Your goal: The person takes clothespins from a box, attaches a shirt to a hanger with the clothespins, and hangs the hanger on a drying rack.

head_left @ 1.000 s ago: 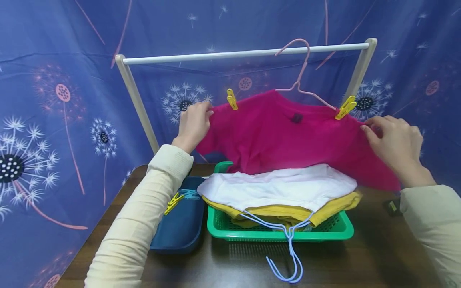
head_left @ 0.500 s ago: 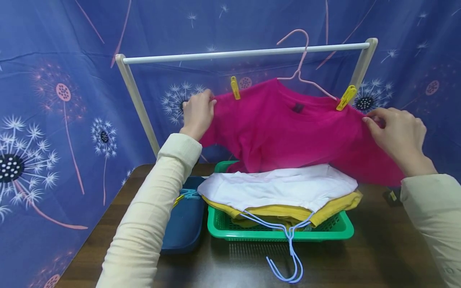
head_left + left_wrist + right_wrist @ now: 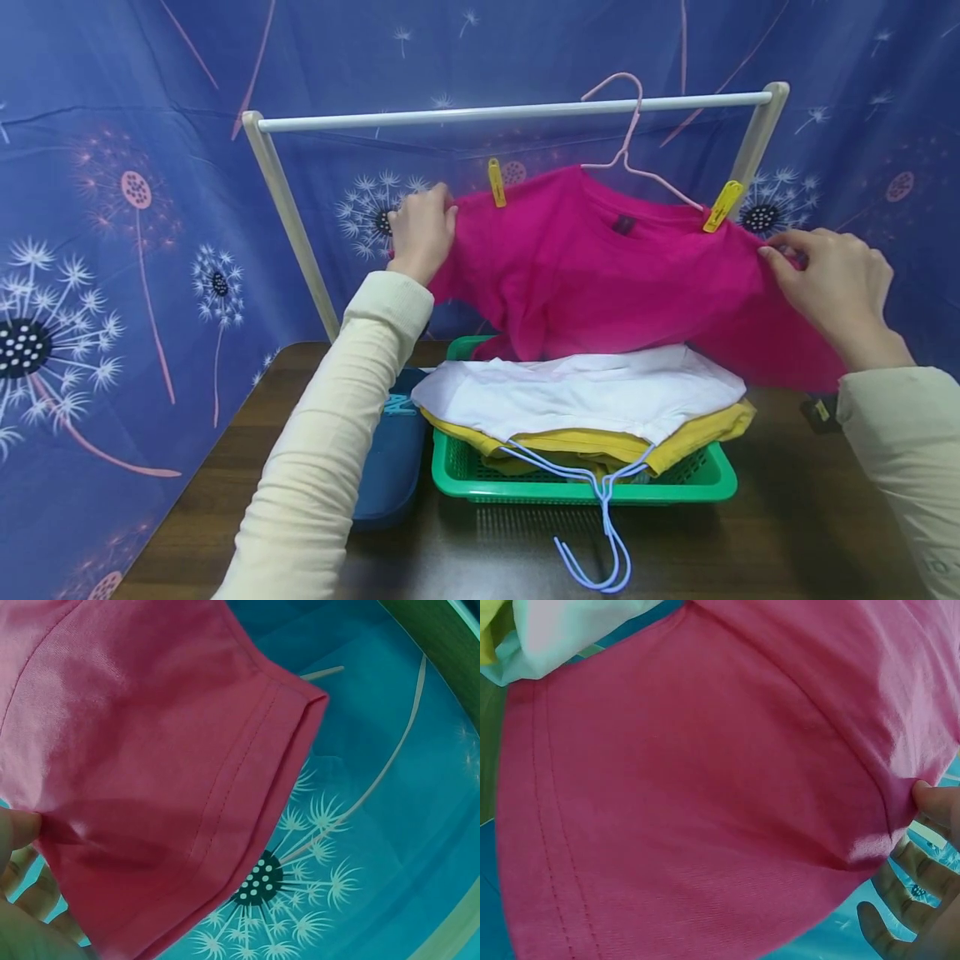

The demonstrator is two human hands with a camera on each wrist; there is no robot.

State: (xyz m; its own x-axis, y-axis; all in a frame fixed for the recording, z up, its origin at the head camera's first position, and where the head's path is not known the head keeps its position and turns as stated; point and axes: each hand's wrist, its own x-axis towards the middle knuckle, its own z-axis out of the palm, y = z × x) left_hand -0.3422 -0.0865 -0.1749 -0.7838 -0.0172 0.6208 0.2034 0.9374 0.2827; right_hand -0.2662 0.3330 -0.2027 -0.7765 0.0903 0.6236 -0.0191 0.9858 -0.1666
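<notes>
The pink shirt (image 3: 637,279) was pinched at the sleeves by left hand (image 3: 423,232) and right hand (image 3: 834,287) above the table's (image 3: 465,562) far edge, and a yellow clip (image 3: 723,207) risked being popped off by uneven tugging.

This looks like a laundry corner indoors, in a home or a room dressed as one; which cannot be told. A wooden-posted rack (image 3: 290,221) with a white rail (image 3: 450,116) rises near the far edge of the dark wooden desk (image 3: 240,446), with a magenta shirt (image 3: 637,275) on a pink hanger (image 3: 626,151) and a green basket (image 3: 585,493) of piled clothes (image 3: 585,392). Dandelion-printed blue cloth (image 3: 187,75) hangs beyond the desk's left edge and far left corner.
</notes>
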